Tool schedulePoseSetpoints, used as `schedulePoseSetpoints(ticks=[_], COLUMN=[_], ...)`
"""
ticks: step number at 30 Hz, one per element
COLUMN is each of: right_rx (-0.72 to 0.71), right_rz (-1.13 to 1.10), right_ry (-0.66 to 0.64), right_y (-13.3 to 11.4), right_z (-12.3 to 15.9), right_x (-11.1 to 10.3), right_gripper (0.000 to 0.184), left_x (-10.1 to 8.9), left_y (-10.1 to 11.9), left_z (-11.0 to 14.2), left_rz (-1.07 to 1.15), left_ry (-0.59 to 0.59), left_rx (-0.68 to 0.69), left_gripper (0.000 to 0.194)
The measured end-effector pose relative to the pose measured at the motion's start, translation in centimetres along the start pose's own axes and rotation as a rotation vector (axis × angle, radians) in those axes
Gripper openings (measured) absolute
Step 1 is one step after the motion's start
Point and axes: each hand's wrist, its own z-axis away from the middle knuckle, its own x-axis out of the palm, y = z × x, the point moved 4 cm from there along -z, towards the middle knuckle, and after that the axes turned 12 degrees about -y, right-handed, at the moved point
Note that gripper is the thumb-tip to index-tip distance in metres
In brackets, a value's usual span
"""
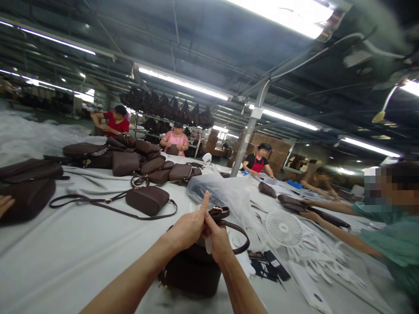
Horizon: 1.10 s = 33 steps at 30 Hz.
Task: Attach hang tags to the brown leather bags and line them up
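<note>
A dark brown handbag [196, 274] stands on the white-covered table right in front of me. Above its top, my left hand [186, 229] and my right hand [218, 239] meet, fingers closed around the bag's strap [240, 231]. The strap loops out to the right, and its gold buckle [217, 209] shows just past my fingertips. One finger of my left hand points up. A small whitish strip [208, 245] hangs between my hands; which hand holds it is hidden. Gold zipper pulls [164, 279] dangle at the bag's left side.
Several brown bags [147, 199] lie ahead and left. Clear plastic [216, 187], a white fan [284, 227], black tags [270, 265] and white strips [327, 257] are to the right. A co-worker in green [389, 235] handles a bag; another person's hand [5, 204] shows at left.
</note>
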Motion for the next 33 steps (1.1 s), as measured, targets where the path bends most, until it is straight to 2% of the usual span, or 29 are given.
schedulePoseSetpoints(ticks=[2,4,6,8,10,12,15,18,20,22,24,26,27,30,33], right_rx=[0.004,0.029,0.048,0.066,0.097,0.122,0.108,-0.075,-0.171,-0.164,-0.122,-0.073,-0.050,-0.077,-0.142], right_rz=[-0.127,-0.222,-0.262,-0.240,-0.144,0.035,0.405,0.769,0.850,0.767,0.584,0.412,0.370,0.485,0.602], right_ry=[0.062,0.068,0.044,0.034,0.029,-0.024,-0.123,-0.055,-0.050,-0.161,-0.339,-0.465,-0.479,-0.333,-0.238], right_y=[0.3,0.5,0.4,0.2,-0.1,-0.3,-0.8,-2.4,-3.6,-4.5,-5.1,-5.4,-5.5,-6.2,-6.9], right_z=[-0.5,-0.8,-1.1,-1.3,-1.2,-0.8,0.3,1.6,2.3,2.5,2.6,2.7,2.6,2.4,2.3], right_x=[0.3,0.6,1.0,1.3,1.5,1.5,1.1,0.3,0.3,0.5,0.9,1.1,0.9,0.0,-0.2], right_gripper=[0.044,0.046,0.048,0.051,0.055,0.055,0.048,0.039,0.033,0.028,0.030,0.051,0.058,0.042,0.038], left_x=[-0.2,-0.4,-0.5,-0.6,-0.7,-0.8,-1.0,-0.8,-0.5,-0.2,0.0,-0.1,-0.2,-0.3,-0.2], left_y=[-0.2,-0.5,-0.8,-1.0,-1.3,-1.9,-3.2,-3.7,-3.5,-3.2,-3.1,-2.9,-2.8,-1.9,-1.0], left_z=[0.0,0.3,0.6,0.7,0.5,0.1,-0.6,-1.2,-1.5,-1.7,-1.8,-1.7,-1.6,-1.2,-0.6], left_rz=[0.153,0.322,0.421,0.442,0.452,0.472,0.475,0.531,0.589,0.631,0.649,0.633,0.607,0.497,0.393], left_ry=[0.030,0.064,0.110,0.163,0.227,0.290,0.359,0.310,0.240,0.181,0.149,0.147,0.154,0.147,0.142], left_rx=[0.014,0.017,0.020,0.038,0.061,0.046,-0.070,-0.107,-0.052,-0.008,0.011,0.028,0.039,0.078,0.071], left_gripper=[0.091,0.090,0.075,0.051,0.031,0.025,0.018,0.020,0.024,0.025,0.024,0.021,0.020,0.019,0.019])
